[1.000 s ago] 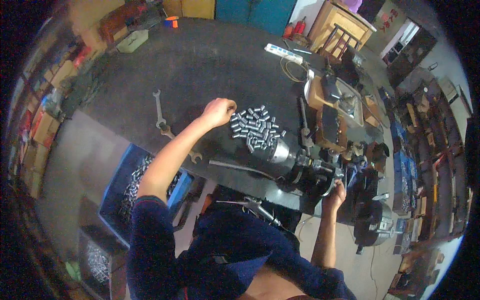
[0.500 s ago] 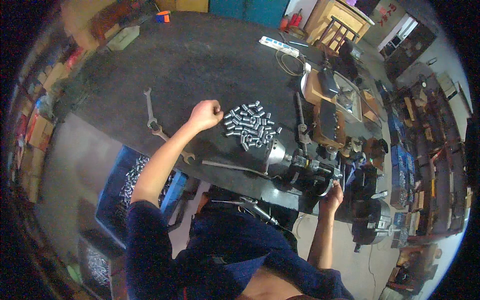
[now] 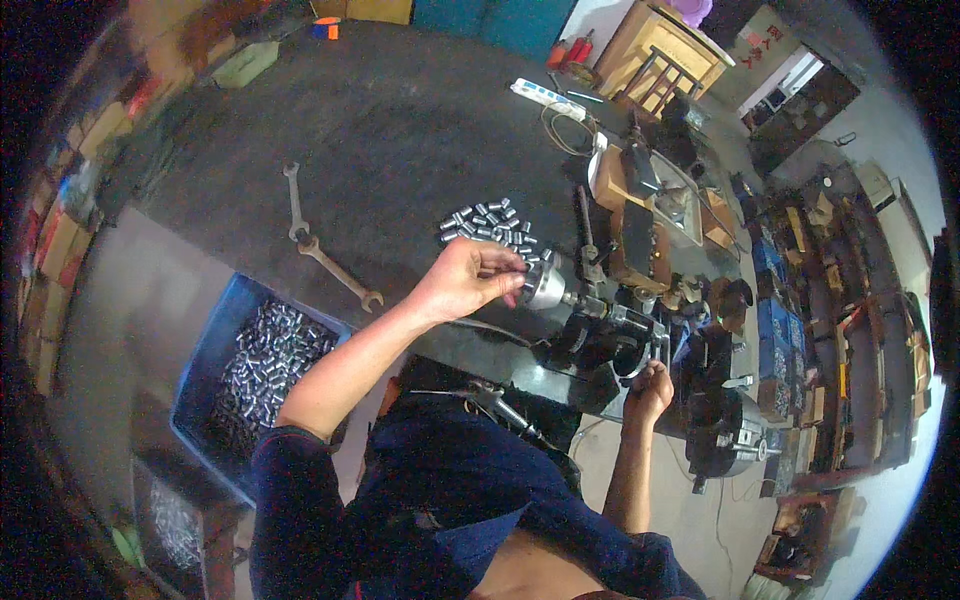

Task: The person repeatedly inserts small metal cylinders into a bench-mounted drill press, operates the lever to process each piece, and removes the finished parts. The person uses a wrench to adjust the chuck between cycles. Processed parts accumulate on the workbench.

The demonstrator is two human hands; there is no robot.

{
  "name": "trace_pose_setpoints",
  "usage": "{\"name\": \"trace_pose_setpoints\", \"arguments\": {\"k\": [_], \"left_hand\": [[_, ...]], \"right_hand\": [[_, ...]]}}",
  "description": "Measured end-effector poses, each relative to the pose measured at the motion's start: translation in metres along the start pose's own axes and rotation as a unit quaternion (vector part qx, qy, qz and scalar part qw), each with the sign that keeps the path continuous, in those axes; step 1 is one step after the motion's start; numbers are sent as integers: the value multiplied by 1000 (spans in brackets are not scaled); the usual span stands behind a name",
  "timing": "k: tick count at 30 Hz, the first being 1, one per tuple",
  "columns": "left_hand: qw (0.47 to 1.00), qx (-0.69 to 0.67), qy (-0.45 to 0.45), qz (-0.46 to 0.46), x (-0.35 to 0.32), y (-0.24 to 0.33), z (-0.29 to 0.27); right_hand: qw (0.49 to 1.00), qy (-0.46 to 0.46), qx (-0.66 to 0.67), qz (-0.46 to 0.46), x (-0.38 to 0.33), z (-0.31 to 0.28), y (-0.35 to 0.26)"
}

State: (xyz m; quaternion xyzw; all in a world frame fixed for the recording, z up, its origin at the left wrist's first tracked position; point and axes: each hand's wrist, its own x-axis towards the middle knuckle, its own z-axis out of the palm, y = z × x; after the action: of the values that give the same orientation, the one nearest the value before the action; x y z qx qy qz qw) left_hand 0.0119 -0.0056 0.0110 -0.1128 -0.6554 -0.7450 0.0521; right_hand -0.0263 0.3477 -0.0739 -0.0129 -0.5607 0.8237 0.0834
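Observation:
My left hand (image 3: 462,280) is closed around a small metal sleeve, fingertips right at the shiny chuck (image 3: 545,285) of a small bench machine (image 3: 600,335). A heap of similar small metal sleeves (image 3: 485,225) lies on the dark table (image 3: 400,120) just beyond the hand. My right hand (image 3: 650,385) grips a handle at the near right side of the machine, below the table edge.
Two wrenches (image 3: 320,245) lie on the table to the left. A blue crate (image 3: 255,365) full of metal sleeves stands on the floor at lower left. A wooden box (image 3: 625,215) and clutter sit behind the machine; a white power strip (image 3: 545,95) lies farther back.
My left hand moved from the heap of sleeves to the right and nearer, up to the chuck. The right hand stayed at the machine's handle.

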Motion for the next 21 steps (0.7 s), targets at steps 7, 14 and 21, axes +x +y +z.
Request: {"name": "trace_pose_setpoints", "arguments": {"k": [7,14,21], "left_hand": [[998,47,10,-27,3,-1,7],[998,45,9,-42,4,5,5],[998,59,20,-5,5,9,7]], "right_hand": [[998,12,-16,-60,-22,0,-28],[999,47,-12,5,-20,26,-65],[997,-31,72,-11,48,47,-77]]}}
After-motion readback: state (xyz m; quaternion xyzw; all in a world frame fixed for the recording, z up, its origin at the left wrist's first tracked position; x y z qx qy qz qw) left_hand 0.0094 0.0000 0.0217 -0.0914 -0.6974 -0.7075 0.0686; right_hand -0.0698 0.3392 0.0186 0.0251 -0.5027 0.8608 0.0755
